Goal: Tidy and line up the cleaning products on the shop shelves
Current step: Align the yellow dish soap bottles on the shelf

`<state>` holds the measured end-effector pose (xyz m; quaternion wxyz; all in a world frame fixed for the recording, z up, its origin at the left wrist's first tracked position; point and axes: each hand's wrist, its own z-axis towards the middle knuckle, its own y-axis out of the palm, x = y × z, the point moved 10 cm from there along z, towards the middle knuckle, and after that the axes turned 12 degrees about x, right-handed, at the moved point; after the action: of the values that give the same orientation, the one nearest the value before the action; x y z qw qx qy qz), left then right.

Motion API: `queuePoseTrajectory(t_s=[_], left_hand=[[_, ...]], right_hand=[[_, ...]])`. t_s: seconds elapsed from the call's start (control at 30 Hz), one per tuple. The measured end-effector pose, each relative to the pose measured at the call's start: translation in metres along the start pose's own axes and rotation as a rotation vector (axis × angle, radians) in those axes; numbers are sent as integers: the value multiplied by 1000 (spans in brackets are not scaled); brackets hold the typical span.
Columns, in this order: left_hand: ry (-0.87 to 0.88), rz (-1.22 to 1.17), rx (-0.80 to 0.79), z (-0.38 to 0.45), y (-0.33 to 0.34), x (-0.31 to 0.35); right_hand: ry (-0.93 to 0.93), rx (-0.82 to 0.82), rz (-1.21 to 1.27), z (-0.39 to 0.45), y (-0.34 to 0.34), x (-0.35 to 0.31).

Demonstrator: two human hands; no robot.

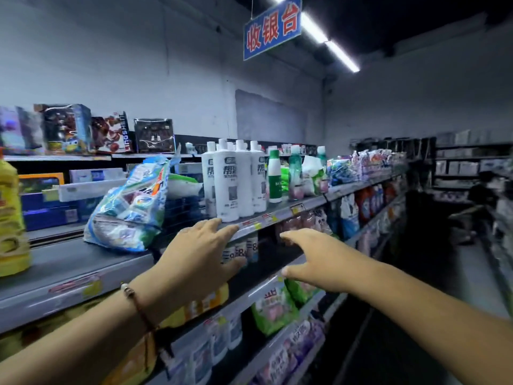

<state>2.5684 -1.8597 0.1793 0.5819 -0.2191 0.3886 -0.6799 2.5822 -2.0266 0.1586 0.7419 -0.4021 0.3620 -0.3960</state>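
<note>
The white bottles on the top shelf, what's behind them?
More white bottles stand behind the front ones, only their caps showing. Anything farther back on the shelf is hidden by them.

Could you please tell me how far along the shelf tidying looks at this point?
The white bottles already stand upright in a tight group. Nothing is held: the left hand and right hand reach forward open by the top shelf edge. The detergent bag is tilted and needs straightening.
</note>
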Motion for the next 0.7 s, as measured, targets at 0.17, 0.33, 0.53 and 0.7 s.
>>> queuePoseTrajectory(t_s=[0.17,0.33,0.53,0.7], left_hand=[[9,-9,6,71,62,8],[-15,-40,49,155,125,1],[-17,4,50,240,186,6],[-52,98,77,284,223,10]], right_hand=[[-6,17,38,69,28,47],[-1,10,38,156,50,107],[120,113,254,237,66,193],[170,199,501,314,84,245]])
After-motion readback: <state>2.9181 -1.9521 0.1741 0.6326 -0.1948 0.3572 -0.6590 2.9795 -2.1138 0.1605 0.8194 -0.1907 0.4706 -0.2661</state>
